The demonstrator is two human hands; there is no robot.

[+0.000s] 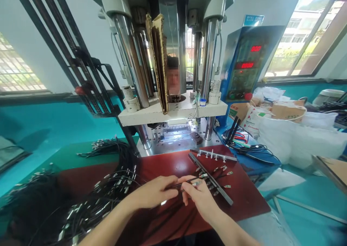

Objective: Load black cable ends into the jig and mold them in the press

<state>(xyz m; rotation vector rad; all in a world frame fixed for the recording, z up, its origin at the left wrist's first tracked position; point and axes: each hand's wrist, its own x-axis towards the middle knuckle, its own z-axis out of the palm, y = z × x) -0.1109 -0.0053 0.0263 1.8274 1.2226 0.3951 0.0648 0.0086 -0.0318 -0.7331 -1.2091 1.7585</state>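
My left hand [154, 192] is closed around a thin black cable [187, 181] over the front of the red table [173, 162]. My right hand [202, 199] pinches the cable's end, where a small metal connector [197, 183] shows near the fingertips. Just beyond my right hand, a long metal bar [217, 186] lies slanted, with several cable ends with metal connectors beside and beneath it. Behind it is a second bar [229, 158] with small white pieces along it. To my left spreads a heap of black cables [108, 191] with metal connectors.
A press with a white plate [173, 115] and steel columns [131, 58] stands ahead, its lit metal bed [173, 134] beyond the table. A control box [244, 63] and white sacks [284, 134] are on the right. More cables [108, 144] lie at left.
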